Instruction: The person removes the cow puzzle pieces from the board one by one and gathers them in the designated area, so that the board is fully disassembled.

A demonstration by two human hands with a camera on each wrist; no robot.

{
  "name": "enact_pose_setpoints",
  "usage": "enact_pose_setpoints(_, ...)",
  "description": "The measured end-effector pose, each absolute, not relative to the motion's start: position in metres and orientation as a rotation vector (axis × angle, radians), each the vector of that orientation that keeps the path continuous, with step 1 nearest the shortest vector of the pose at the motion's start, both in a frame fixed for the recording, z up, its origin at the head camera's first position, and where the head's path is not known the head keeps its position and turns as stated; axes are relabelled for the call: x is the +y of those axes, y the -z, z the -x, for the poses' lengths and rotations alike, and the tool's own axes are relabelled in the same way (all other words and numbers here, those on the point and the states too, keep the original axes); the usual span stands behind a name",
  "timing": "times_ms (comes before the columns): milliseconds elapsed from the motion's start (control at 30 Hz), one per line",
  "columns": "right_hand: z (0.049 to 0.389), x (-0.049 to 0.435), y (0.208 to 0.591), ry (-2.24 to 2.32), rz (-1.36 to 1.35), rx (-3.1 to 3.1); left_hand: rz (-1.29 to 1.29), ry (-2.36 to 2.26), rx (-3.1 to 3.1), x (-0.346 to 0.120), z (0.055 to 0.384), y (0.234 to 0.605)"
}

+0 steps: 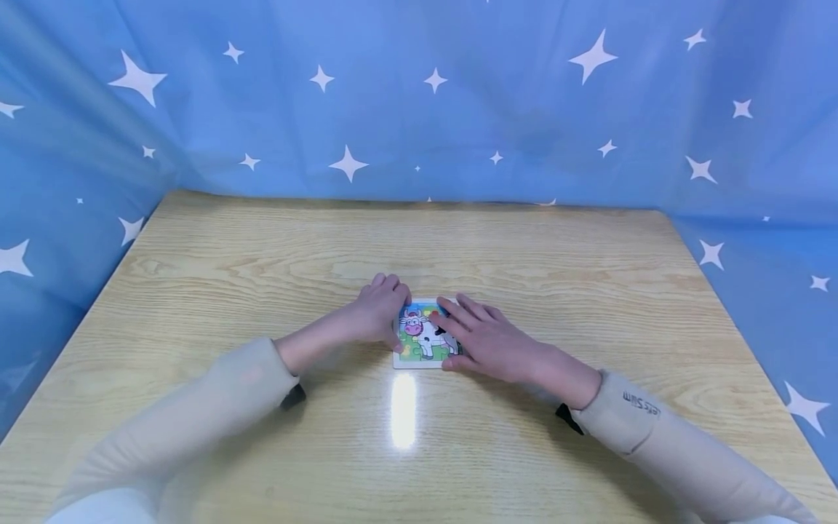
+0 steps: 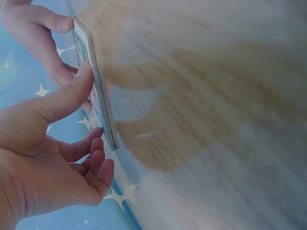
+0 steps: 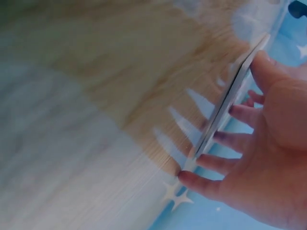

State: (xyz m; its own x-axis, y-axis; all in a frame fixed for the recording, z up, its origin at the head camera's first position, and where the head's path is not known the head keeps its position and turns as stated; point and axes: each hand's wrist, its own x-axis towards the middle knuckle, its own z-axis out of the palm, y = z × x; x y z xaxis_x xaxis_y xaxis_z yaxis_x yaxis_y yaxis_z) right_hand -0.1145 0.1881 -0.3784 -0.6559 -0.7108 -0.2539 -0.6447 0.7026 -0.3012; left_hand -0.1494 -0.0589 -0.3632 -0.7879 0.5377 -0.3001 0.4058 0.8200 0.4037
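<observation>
A small jigsaw puzzle (image 1: 427, 339) with a cartoon cow on a green and blue ground lies flat on the table within a white frame. At its left side, my left hand (image 1: 378, 314) holds the frame between thumb and forefinger; the left wrist view shows the thumb (image 2: 82, 79) on the face and the other fingers curled by the edge. My right hand (image 1: 489, 340) rests over the puzzle's right part, its fingers spread and fairly straight. From the right wrist, the thumb (image 3: 265, 67) touches the near end of the frame. The right hand hides part of the cow.
The wooden table (image 1: 262, 247) reflects a bright strip of light just in front of the puzzle. A blue curtain (image 1: 419, 116) with white stars hangs behind the table and along its sides.
</observation>
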Motion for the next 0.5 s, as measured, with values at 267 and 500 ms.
enact_pose_setpoints(267,0.1153,0.1873,0.3765,0.204,1.121,2.591,-0.635,-0.435,2.532,-0.0568,0.1575,0.3644)
enact_pose_setpoints(500,0.1161,0.1895,0.3765,0.204,1.196,2.592,-0.635,-0.445,2.509,-0.0582,0.1602,0.3635)
